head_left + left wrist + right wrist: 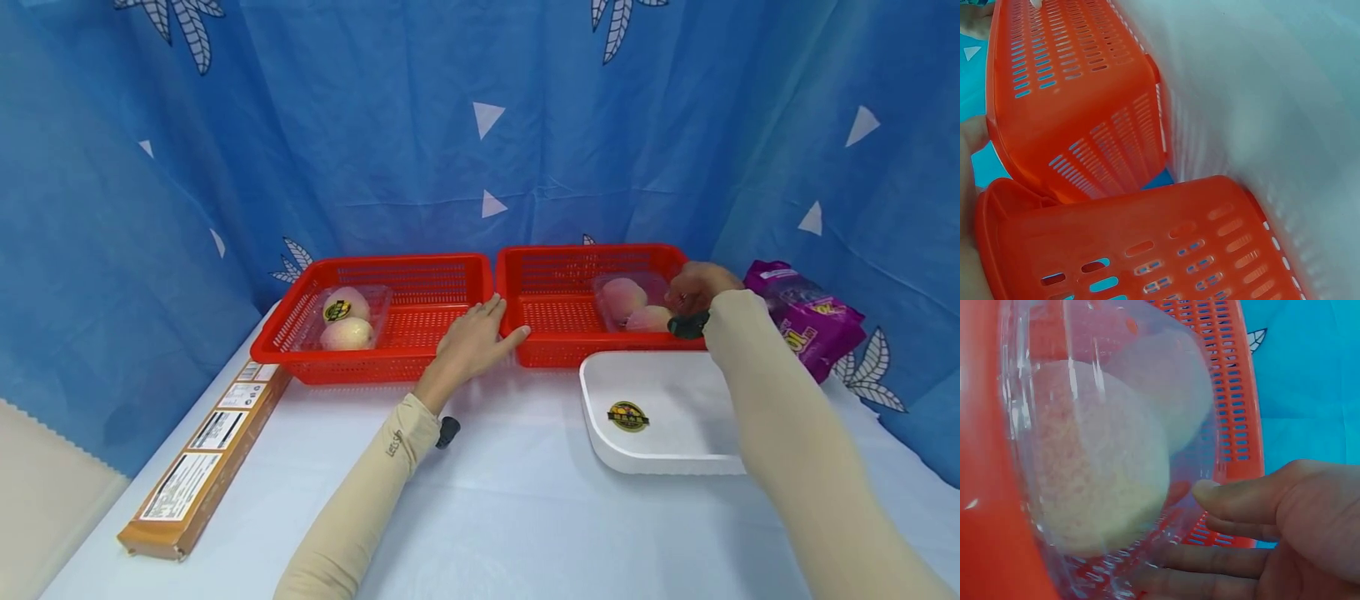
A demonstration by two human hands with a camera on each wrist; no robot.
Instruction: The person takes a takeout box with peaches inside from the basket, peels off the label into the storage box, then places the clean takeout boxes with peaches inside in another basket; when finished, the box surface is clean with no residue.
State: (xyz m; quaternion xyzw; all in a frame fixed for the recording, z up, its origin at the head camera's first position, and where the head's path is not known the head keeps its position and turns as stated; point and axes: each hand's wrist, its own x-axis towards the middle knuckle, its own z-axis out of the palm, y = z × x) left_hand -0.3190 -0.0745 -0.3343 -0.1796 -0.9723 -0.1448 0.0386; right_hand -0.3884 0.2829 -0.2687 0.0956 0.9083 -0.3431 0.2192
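Note:
At the right end of the right red basket (555, 350) lies a clear plastic box (1200, 465) with two pale pink-yellow peaches (624, 297). My right hand (699, 286) pinches this box at its end, the thumb at its edge and the fingers along its side in the right wrist view. My left hand (471, 340) rests on the rims where the two baskets meet, with its fingers extended. A second clear box (381, 310) of two peaches (348, 335), with a black-and-gold sticker, sits in the left red basket (360, 367).
In front of the right basket stands a white tray (667, 458) with a black-and-gold sticker. A purple snack bag (813, 321) lies at the far right. Along the left table edge lies a long brown carton (206, 454). A blue curtain (420, 125) hangs behind the baskets.

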